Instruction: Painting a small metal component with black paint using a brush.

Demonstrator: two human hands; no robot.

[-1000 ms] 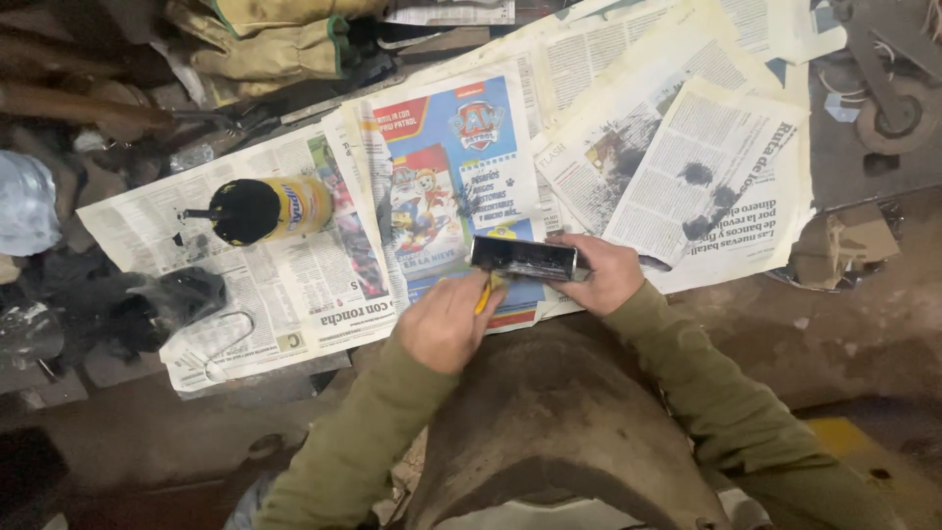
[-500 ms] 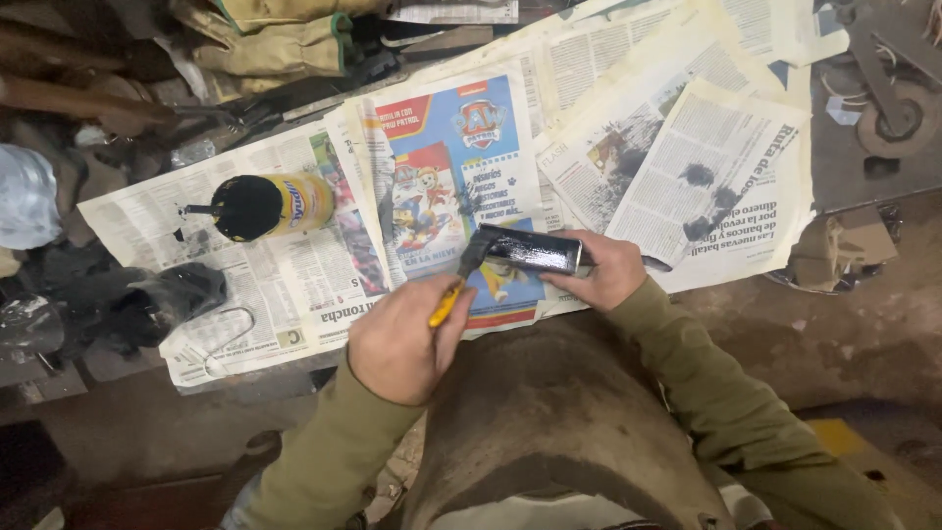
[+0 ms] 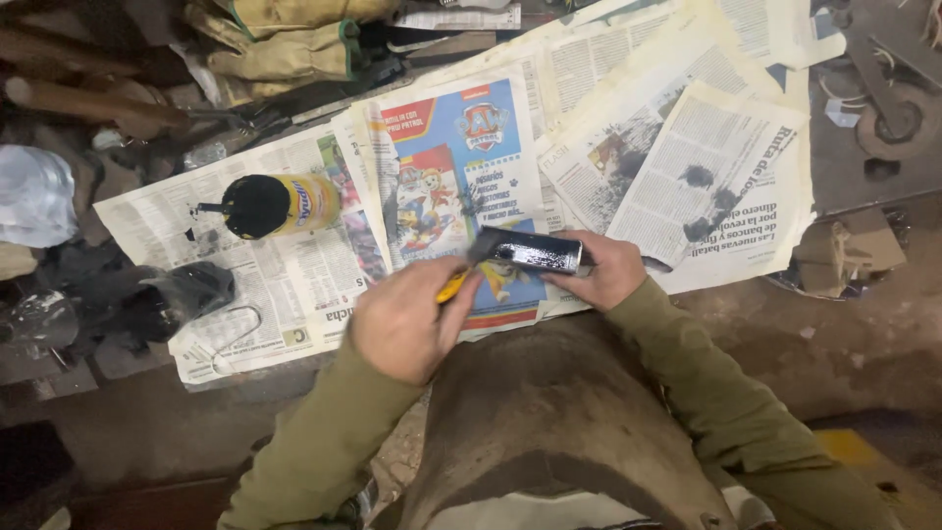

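Yellow bottle (image 3: 280,205) w/ black-smeared cap end lay on its side near left edge of the newspaper sheets (image 3: 687,167), cap pointing left; contents not visible. Right hand (image 3: 610,270) was clenched around the right end of a glossy black bar (image 3: 530,252), held just above the papers' near edge, long axis running left–right, approx level. Left hand (image 3: 404,322) gripped a yellow-handled brush (image 3: 453,286), its tip touching the bar's left end. Olive gloves (image 3: 285,39) sat at far-left corner.
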